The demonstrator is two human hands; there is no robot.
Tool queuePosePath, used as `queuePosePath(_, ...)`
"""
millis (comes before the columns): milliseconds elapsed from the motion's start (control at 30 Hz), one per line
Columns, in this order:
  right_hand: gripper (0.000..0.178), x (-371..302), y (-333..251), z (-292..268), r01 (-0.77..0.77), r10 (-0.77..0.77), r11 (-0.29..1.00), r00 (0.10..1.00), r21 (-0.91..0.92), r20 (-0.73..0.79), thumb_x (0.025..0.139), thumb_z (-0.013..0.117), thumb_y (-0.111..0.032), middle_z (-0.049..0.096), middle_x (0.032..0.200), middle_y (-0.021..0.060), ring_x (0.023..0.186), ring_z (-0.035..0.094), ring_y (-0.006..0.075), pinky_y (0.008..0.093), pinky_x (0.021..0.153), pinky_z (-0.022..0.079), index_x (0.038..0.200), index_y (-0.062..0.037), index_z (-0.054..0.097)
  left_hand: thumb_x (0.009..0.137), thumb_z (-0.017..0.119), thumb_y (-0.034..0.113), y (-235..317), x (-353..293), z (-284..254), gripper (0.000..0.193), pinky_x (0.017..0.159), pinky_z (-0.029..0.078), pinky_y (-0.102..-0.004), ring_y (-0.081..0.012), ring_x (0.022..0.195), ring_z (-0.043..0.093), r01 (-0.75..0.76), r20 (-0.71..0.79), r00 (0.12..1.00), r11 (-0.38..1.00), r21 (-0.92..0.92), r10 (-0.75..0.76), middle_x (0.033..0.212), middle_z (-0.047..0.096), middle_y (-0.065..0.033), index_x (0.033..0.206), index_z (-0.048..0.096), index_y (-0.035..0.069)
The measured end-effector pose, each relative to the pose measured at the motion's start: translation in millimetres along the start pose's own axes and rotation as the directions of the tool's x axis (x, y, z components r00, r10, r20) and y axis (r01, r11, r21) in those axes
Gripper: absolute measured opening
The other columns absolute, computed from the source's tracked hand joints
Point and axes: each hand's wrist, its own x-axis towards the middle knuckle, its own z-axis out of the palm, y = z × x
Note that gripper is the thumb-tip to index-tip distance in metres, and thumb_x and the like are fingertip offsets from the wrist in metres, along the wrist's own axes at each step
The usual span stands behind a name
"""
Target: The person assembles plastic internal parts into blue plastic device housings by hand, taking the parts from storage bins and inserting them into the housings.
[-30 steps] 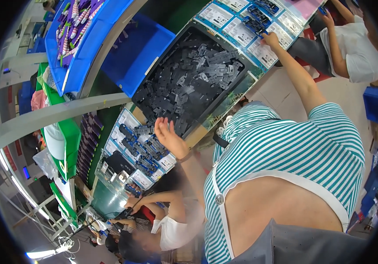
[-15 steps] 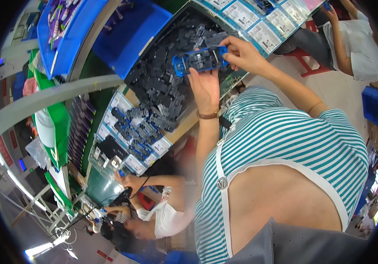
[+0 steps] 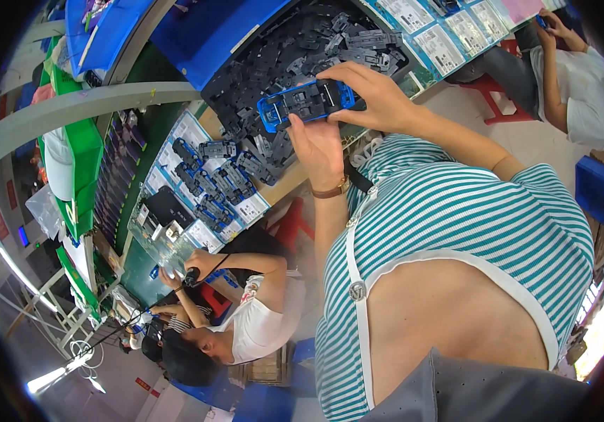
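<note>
A blue toy car body [image 3: 268,116] with a black chassis in it lies underside up in front of me, over a tray of black parts. My left hand [image 3: 322,155], with a brown-strapped watch on the wrist, holds it from below, thumb along the near side. My right hand [image 3: 379,98] grips the car's right end, fingers on the far edge and thumb on the near one. Black wheels show at that end. Loose black chassis pieces [image 3: 369,42] fill the tray behind the car. The left fingers are mostly hidden beneath it.
Several blue-and-black car assemblies [image 3: 228,181] lie on printed sheets to the left. A blue bin [image 3: 210,35] stands beyond the tray, and a grey curved bar [image 3: 105,98] crosses at left. A co-worker [image 3: 267,309] at lower left holds a black tool; another person [image 3: 573,91] sits at upper right.
The car has moved slightly left and nearer. My right hand has shifted from pinching its right end to spanning that end, and black wheels now show there. The view has shifted a little.
</note>
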Motion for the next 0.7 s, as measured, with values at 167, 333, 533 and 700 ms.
queuePosePath(167, 0.055, 2, -10, 6, 0.058, -0.055, 0.998, 0.994, 0.029, -0.093, 0.074, 0.072, -0.029, 0.055, 0.118, 0.0103, 0.104, 0.058, 0.0293, 0.0369, 0.084, 0.05, 0.122, -0.01, 0.053, 0.097, 0.047, 0.03, 5, -4, 0, 0.044, 0.104, 0.035, -0.0415, -0.0243, 0.122, 0.046, -0.03, -0.006, 1.0, 0.999, 0.024, 0.03, 0.132, 0.049, -0.0105, 0.134, 0.04, 0.006)
queuePosePath(333, 0.057, 4, -13, 9, 0.057, -0.056, 0.998, 0.995, 0.006, -0.077, 0.074, 0.072, -0.031, 0.055, 0.118, 0.008, 0.102, 0.059, 0.0286, 0.0371, 0.079, 0.052, 0.123, -0.0106, 0.052, 0.098, 0.046, 0.029, 6, -6, -1, 0.043, 0.105, 0.034, -0.0407, -0.0236, 0.121, 0.046, -0.074, -0.026, 0.997, 0.994, 0.078, 0.076, 0.132, 0.049, -0.0103, 0.134, 0.041, 0.006)
queuePosePath(533, 0.061, 10, -14, 6, 0.064, -0.061, 0.995, 0.997, -0.081, 0.043, 0.072, 0.073, -0.032, 0.053, 0.122, 0.0106, 0.102, 0.06, 0.0302, 0.0374, 0.077, 0.053, 0.124, -0.0107, 0.051, 0.098, 0.045, 0.03, 13, -4, -8, 0.043, 0.104, 0.035, -0.0423, -0.0241, 0.12, 0.047, -0.038, -0.032, 0.999, 0.999, 0.015, 0.039, 0.131, 0.05, -0.0107, 0.132, 0.042, 0.006)
queuePosePath(700, 0.068, 8, -10, 6, 0.072, -0.069, 0.996, 0.995, -0.044, 0.066, 0.075, 0.07, -0.035, 0.051, 0.124, 0.0094, 0.102, 0.059, 0.0306, 0.0399, 0.076, 0.052, 0.134, -0.0181, 0.042, 0.097, 0.045, 0.031, 15, 1, -7, 0.043, 0.102, 0.037, -0.0428, -0.0251, 0.12, 0.047, -0.024, -0.028, 0.999, 0.999, -0.04, 0.023, 0.132, 0.05, -0.0098, 0.134, 0.042, 0.008)
